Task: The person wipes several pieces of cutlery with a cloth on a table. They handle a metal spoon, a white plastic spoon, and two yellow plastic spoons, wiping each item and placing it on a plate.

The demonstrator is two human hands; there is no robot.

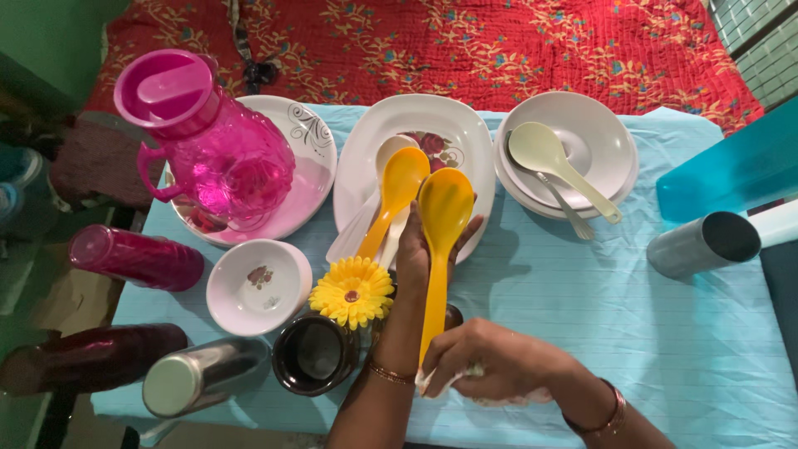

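I hold a yellow serving spoon (442,218) up over the blue tablecloth (665,333). My left hand (418,249) grips it just below the spoon's bowl. My right hand (497,366) is closed round the lower end of its handle, with a bit of white cloth (433,383) pinched there. Just beyond, a second yellow spoon (397,187) and a white spoon (388,151) lie on a white square plate (465,137).
A pink jug (208,141) stands on a round plate (314,145) at left. Near my left arm are a small white bowl (258,285), a yellow flower (352,291) and a dark cup (314,353). Tumblers lie along the left edge. Stacked white bowls (598,133) hold spoons; a grey tumbler (702,243) lies right.
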